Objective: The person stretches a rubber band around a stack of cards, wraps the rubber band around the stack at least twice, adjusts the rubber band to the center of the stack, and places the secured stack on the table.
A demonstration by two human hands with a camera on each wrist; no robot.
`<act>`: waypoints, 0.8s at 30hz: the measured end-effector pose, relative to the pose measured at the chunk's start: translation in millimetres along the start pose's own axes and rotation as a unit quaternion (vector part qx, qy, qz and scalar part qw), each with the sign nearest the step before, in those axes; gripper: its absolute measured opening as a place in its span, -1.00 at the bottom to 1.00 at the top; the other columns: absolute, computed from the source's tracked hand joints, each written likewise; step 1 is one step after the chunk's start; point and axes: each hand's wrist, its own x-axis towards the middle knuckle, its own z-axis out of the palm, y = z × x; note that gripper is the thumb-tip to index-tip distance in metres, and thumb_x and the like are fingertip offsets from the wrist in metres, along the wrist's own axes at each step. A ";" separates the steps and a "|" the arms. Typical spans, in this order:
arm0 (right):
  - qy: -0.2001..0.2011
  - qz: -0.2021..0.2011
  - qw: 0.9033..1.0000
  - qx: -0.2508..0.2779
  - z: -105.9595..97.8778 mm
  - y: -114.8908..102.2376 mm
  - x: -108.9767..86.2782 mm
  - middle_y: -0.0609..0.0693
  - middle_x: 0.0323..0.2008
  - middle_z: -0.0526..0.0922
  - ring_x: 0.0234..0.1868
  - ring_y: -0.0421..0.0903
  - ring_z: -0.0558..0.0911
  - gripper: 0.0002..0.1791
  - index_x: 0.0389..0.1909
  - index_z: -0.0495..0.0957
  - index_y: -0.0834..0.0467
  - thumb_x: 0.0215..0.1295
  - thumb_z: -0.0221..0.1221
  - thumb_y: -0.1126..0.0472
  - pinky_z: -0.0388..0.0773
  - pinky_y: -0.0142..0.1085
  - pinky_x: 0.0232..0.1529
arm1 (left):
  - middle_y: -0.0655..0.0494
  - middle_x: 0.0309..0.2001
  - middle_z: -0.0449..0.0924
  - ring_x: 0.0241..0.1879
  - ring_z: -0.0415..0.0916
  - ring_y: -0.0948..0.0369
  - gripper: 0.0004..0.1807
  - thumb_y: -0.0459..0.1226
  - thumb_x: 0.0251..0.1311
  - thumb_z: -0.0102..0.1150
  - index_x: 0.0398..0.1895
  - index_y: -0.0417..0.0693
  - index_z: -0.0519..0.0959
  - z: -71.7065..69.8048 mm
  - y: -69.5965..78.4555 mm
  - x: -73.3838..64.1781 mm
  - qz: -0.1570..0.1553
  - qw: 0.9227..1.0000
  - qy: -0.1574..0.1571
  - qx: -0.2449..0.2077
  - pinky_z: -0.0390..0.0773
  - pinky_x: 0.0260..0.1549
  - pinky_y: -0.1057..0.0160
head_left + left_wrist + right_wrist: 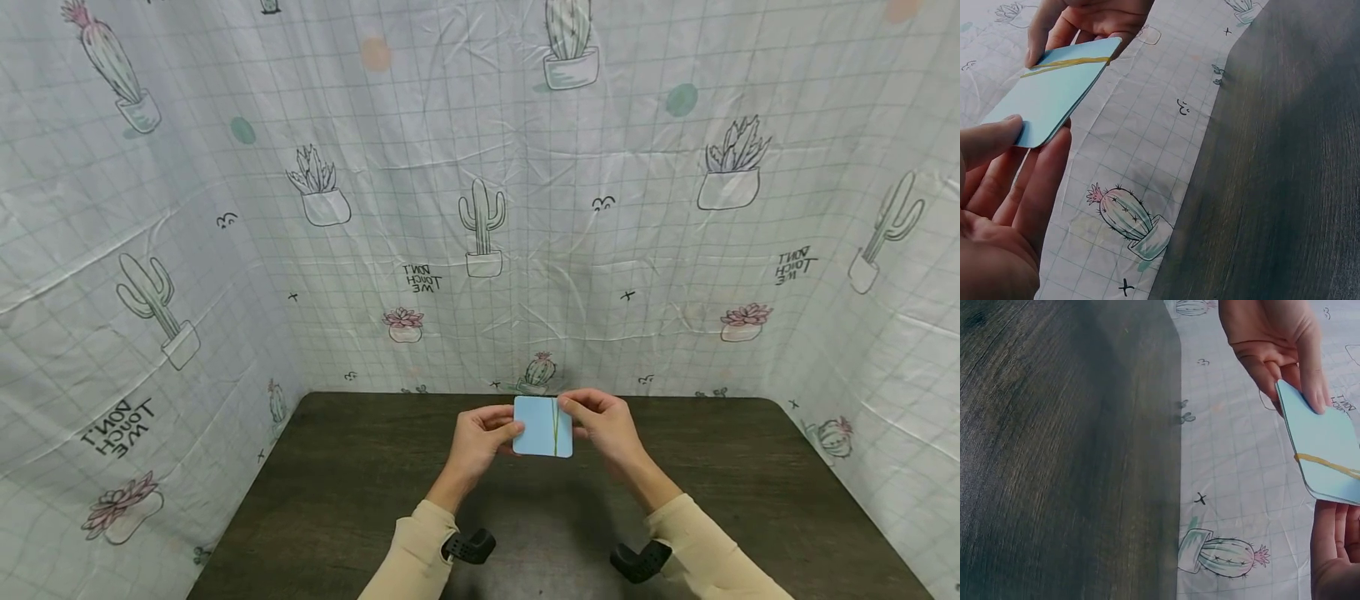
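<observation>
Both hands hold up a small stack of light blue square cards with rounded corners, above the far part of the table. A yellow rubber band runs round the stack near its right side, its strands meeting toward the lower edge. My left hand pinches the left edge, thumb on the front face and fingers behind. At the upper right corner my right hand grips the cards, its thumb by the band. The left wrist view shows the cards tilted, with the layered edge visible.
The dark wooden table spreads beneath both arms. A white curtain printed with cacti and grid lines hangs behind the table and along both sides. Each wrist wears a black band over a beige sleeve.
</observation>
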 end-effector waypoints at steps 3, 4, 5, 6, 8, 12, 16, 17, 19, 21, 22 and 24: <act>-0.011 0.004 1.000 -0.007 2.8 0.0 0.3 -0.01 -0.25 0.66 -0.28 -0.10 0.64 -0.65 -0.06 0.64 0.40 0.38 0.30 0.16 0.68 -0.14 -0.27 | -0.26 -0.23 0.72 -0.40 0.69 0.23 -0.70 -0.49 0.20 0.34 -0.01 -0.46 0.65 1.5 1.9 -0.7 -0.002 1.000 -0.007 0.009 0.69 -0.40 -0.06; -0.013 0.006 1.000 -0.009 4.0 -0.1 0.4 0.00 -0.25 0.66 -0.29 -0.09 0.63 -0.64 -0.06 0.65 0.39 0.37 0.31 0.15 0.67 -0.15 -0.29 | -0.26 -0.23 0.72 -0.39 0.70 0.22 -0.70 -0.49 0.20 0.34 -0.01 -0.46 0.65 2.0 2.4 -1.0 -0.003 1.000 -0.008 0.012 0.70 -0.40 -0.03; -0.015 0.006 1.000 -0.012 4.9 -0.3 0.3 0.00 -0.25 0.66 -0.30 -0.09 0.63 -0.63 -0.05 0.66 0.39 0.36 0.32 0.14 0.67 -0.15 -0.30 | -0.27 -0.23 0.72 -0.39 0.70 0.22 -0.71 -0.49 0.19 0.34 -0.01 -0.45 0.66 2.4 2.7 -1.2 -0.004 1.000 -0.010 0.014 0.71 -0.41 -0.01; -0.017 0.007 1.000 -0.014 6.0 -0.6 0.3 0.01 -0.25 0.67 -0.31 -0.08 0.62 -0.62 -0.05 0.66 0.39 0.35 0.33 0.13 0.67 -0.15 -0.31 | -0.27 -0.23 0.72 -0.39 0.70 0.21 -0.71 -0.49 0.19 0.35 -0.02 -0.44 0.66 2.5 2.6 -1.3 -0.006 1.000 -0.008 0.016 0.71 -0.41 0.01; -0.015 0.007 1.000 -0.018 7.2 -1.4 -0.1 0.01 -0.25 0.67 -0.32 -0.09 0.62 -0.61 -0.04 0.67 0.39 0.34 0.34 0.12 0.66 -0.15 -0.32 | -0.25 -0.24 0.72 -0.40 0.70 0.21 -0.72 -0.50 0.18 0.35 -0.03 -0.43 0.68 2.5 2.9 -1.8 -0.009 1.000 -0.002 0.018 0.71 -0.43 0.05; -0.017 0.017 0.999 -0.025 7.8 -2.7 -0.1 0.02 -0.21 0.69 -0.29 -0.09 0.63 -0.61 -0.03 0.68 0.37 0.33 0.34 0.11 0.66 -0.16 -0.26 | -0.22 -0.27 0.73 -0.43 0.69 0.22 -0.73 -0.51 0.16 0.36 -0.05 -0.42 0.69 1.1 2.2 -2.2 -0.013 1.000 0.006 0.019 0.70 -0.48 0.15; -0.021 0.032 0.998 -0.055 8.7 -2.9 1.8 0.06 -0.14 0.70 -0.26 -0.05 0.62 -0.61 -0.03 0.71 0.31 0.33 0.34 0.07 0.63 -0.18 -0.25 | -0.25 -0.25 0.72 -0.43 0.69 0.22 -0.72 -0.51 0.17 0.35 -0.03 -0.44 0.68 0.9 1.2 -2.2 -0.014 1.000 -0.007 0.015 0.69 -0.50 0.21; -0.019 0.034 0.997 -0.064 9.2 -2.9 2.3 0.06 -0.13 0.70 -0.26 -0.04 0.62 -0.62 -0.04 0.72 0.29 0.32 0.35 0.06 0.62 -0.19 -0.25 | -0.25 -0.25 0.72 -0.43 0.69 0.22 -0.72 -0.50 0.17 0.35 -0.03 -0.43 0.68 1.1 1.0 -2.1 -0.016 1.000 -0.010 0.015 0.69 -0.50 0.23; -0.021 0.033 0.996 -0.086 10.2 -3.0 2.9 0.08 -0.11 0.71 -0.25 -0.03 0.60 -0.62 -0.05 0.74 0.26 0.31 0.35 0.03 0.60 -0.20 -0.27 | -0.26 -0.24 0.72 -0.43 0.69 0.21 -0.71 -0.50 0.18 0.35 -0.02 -0.43 0.67 1.5 1.0 -2.2 -0.018 1.000 -0.015 0.013 0.69 -0.50 0.23; -0.022 0.032 0.995 -0.095 10.0 -2.7 3.2 0.09 -0.10 0.71 -0.25 -0.04 0.59 -0.61 -0.04 0.74 0.26 0.32 0.35 0.02 0.59 -0.21 -0.27 | -0.28 -0.24 0.72 -0.43 0.69 0.21 -0.71 -0.50 0.18 0.35 -0.03 -0.45 0.67 1.9 2.1 -2.6 -0.018 1.000 -0.013 0.011 0.69 -0.50 0.22; -0.025 0.032 0.995 -0.093 9.7 -2.4 2.9 0.09 -0.11 0.71 -0.26 -0.05 0.60 -0.60 -0.02 0.73 0.26 0.32 0.35 0.02 0.59 -0.21 -0.27 | -0.28 -0.24 0.72 -0.43 0.69 0.20 -0.71 -0.50 0.18 0.35 -0.03 -0.45 0.67 1.7 2.2 -2.5 -0.018 1.000 -0.010 0.011 0.69 -0.51 0.23; -0.039 0.033 0.995 -0.081 8.4 -0.9 1.8 0.10 -0.12 0.71 -0.26 -0.06 0.64 -0.56 0.03 0.69 0.30 0.35 0.33 0.02 0.63 -0.19 -0.24 | -0.27 -0.24 0.72 -0.45 0.69 0.21 -0.72 -0.50 0.18 0.35 -0.03 -0.45 0.67 1.1 3.0 -2.4 -0.021 1.000 0.003 0.008 0.69 -0.51 0.24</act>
